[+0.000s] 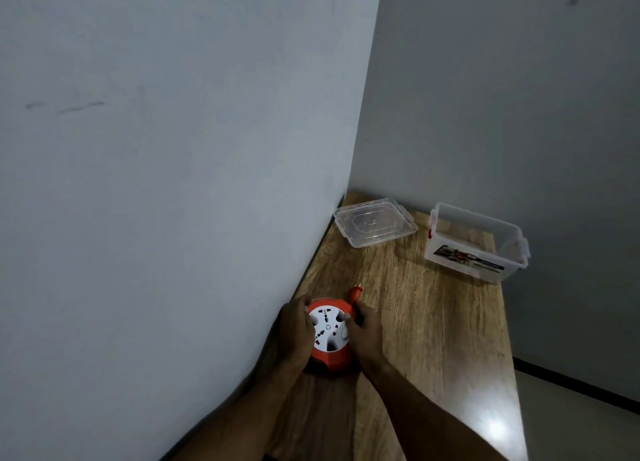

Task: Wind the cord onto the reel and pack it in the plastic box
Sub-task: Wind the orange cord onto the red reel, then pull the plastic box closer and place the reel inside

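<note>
An orange cord reel (pixel 329 355) with a white socket face stands on the wooden table (pixel 433 339) close to the left wall. My left hand (pixel 294 329) grips its left side. My right hand (pixel 365 332) holds the right side, a finger resting on the white face. The orange plug (pixel 354 293) sticks out just behind the reel; the cord itself is not visible. The clear plastic box (pixel 476 244) with red latches stands open at the table's far right.
The box's clear lid (pixel 375 222) lies flat at the far left corner of the table. Walls close in on the left and behind. The table's right edge drops to a floor with a dark skirting strip (pixel 571 381).
</note>
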A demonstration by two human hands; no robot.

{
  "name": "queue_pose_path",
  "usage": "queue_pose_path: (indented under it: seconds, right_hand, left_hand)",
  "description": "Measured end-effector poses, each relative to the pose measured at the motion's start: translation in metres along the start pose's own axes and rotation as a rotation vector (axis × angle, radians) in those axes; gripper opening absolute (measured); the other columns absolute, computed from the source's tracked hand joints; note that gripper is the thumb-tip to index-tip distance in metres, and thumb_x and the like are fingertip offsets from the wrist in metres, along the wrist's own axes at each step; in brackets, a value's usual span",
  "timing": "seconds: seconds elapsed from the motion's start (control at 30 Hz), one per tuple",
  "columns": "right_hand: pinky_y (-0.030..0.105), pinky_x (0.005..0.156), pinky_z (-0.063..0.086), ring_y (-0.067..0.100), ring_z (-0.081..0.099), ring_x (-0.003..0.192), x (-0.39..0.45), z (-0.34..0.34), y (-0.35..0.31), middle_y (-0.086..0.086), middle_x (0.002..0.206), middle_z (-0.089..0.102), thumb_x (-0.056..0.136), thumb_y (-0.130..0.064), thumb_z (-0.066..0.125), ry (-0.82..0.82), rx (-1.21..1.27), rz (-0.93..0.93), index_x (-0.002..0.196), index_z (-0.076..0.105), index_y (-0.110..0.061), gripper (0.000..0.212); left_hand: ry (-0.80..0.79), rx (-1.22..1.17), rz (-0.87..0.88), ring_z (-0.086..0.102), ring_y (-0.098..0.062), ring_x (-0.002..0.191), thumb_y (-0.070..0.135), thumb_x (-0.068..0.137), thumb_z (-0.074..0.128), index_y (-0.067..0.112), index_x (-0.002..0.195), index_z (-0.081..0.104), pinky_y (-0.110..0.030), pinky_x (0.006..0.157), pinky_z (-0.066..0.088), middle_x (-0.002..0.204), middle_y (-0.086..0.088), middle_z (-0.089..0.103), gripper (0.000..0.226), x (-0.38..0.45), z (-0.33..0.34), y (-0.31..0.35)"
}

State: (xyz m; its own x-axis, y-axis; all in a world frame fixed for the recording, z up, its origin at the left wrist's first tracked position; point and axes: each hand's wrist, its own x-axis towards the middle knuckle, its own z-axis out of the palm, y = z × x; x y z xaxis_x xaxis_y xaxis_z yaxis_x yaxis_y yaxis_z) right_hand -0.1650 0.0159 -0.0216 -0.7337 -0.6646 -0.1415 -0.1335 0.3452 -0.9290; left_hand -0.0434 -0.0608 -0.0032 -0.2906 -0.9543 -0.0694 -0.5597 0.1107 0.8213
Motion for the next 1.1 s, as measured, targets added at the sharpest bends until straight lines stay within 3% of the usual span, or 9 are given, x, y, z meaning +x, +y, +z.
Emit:
queue_pose_path:
  seconds: [0.13,0.3,0.5,0.63,0.73,0.83,0.93,1.0,1.1]
  right_hand:
    - [0.040,0.098,0.055,0.015,0.061,0.115,0.003,-0.004,-0.002,0.000,0.125,0.060,0.095,-0.025,0.066,0.017,0.018,-0.008,0.135,0.059,-0.019,0.041]
    - [0.033,0.098,0.050,0.019,0.052,0.126,0.011,-0.031,-0.015,0.002,0.140,0.050,0.097,-0.018,0.064,0.083,0.017,-0.029,0.144,0.050,-0.011,0.050]
    - [0.043,0.105,0.047,0.018,0.049,0.127,0.042,-0.082,-0.026,0.001,0.141,0.051,0.096,-0.021,0.065,0.196,0.011,-0.086,0.142,0.052,-0.018,0.047]
    - [0.039,0.102,0.047,0.018,0.049,0.124,0.071,-0.126,-0.038,0.000,0.134,0.051,0.096,-0.015,0.064,0.266,0.022,-0.115,0.138,0.054,-0.016,0.043]
    - [0.043,0.106,0.047,0.019,0.051,0.124,0.092,-0.166,-0.049,-0.004,0.129,0.052,0.095,-0.011,0.064,0.351,0.027,-0.154,0.135,0.057,-0.014,0.040]
    - [0.047,0.097,0.054,0.017,0.057,0.116,0.117,-0.203,-0.043,-0.007,0.119,0.063,0.092,-0.010,0.066,0.418,-0.011,-0.190,0.122,0.063,-0.021,0.032]
    - [0.043,0.100,0.052,0.022,0.051,0.125,0.139,-0.239,-0.039,0.001,0.131,0.058,0.095,-0.015,0.065,0.478,-0.034,-0.154,0.133,0.057,-0.017,0.039]
    - [0.032,0.098,0.050,0.021,0.049,0.126,0.154,-0.262,-0.036,0.007,0.138,0.052,0.097,-0.015,0.064,0.505,-0.044,-0.138,0.138,0.054,-0.014,0.042]
    - [0.042,0.108,0.042,0.024,0.038,0.134,0.174,-0.292,-0.031,0.008,0.144,0.046,0.098,-0.018,0.064,0.561,-0.111,-0.116,0.143,0.050,-0.011,0.048]
  left_hand:
    - [-0.019,0.079,0.056,0.061,-0.025,0.125,0.021,0.104,0.054,0.010,0.139,0.060,-0.039,0.104,0.055,0.135,-0.009,0.063,0.036,0.006,-0.002,0.001]
    - [0.014,0.039,0.122,0.061,-0.021,0.123,0.036,0.107,0.049,0.018,0.135,0.059,-0.037,0.099,0.055,0.133,-0.002,0.063,0.035,0.021,0.000,0.034]
    - [-0.007,-0.205,0.165,0.064,-0.031,0.115,0.020,0.107,0.053,-0.002,0.123,0.062,-0.027,0.087,0.042,0.118,-0.019,0.067,0.029,0.042,0.035,0.102]
    - [-0.070,-0.194,0.227,0.056,-0.027,0.130,0.028,0.108,0.048,0.008,0.144,0.052,-0.028,0.103,0.042,0.140,-0.012,0.059,0.041,0.058,0.069,0.140]
    - [-0.118,-0.261,0.308,0.058,-0.023,0.128,0.010,0.105,0.054,0.002,0.140,0.053,-0.008,0.096,0.040,0.134,-0.009,0.061,0.036,0.069,0.098,0.175]
    - [-0.179,-0.353,0.277,0.062,-0.026,0.117,0.006,0.105,0.052,-0.003,0.132,0.055,-0.009,0.097,0.044,0.120,-0.014,0.063,0.029,0.079,0.123,0.207]
    - [-0.199,-0.344,0.372,0.060,-0.011,0.103,0.005,0.104,0.054,0.007,0.123,0.057,0.000,0.084,0.043,0.111,-0.002,0.063,0.019,0.090,0.144,0.233]
    - [-0.237,-0.342,0.354,0.064,-0.017,0.102,0.009,0.104,0.055,0.009,0.116,0.059,-0.010,0.084,0.050,0.107,-0.004,0.065,0.012,0.106,0.165,0.241]
    - [-0.267,-0.320,0.313,0.063,-0.027,0.111,0.019,0.105,0.053,0.004,0.124,0.057,-0.038,0.093,0.056,0.117,-0.014,0.064,0.024,0.130,0.194,0.249]
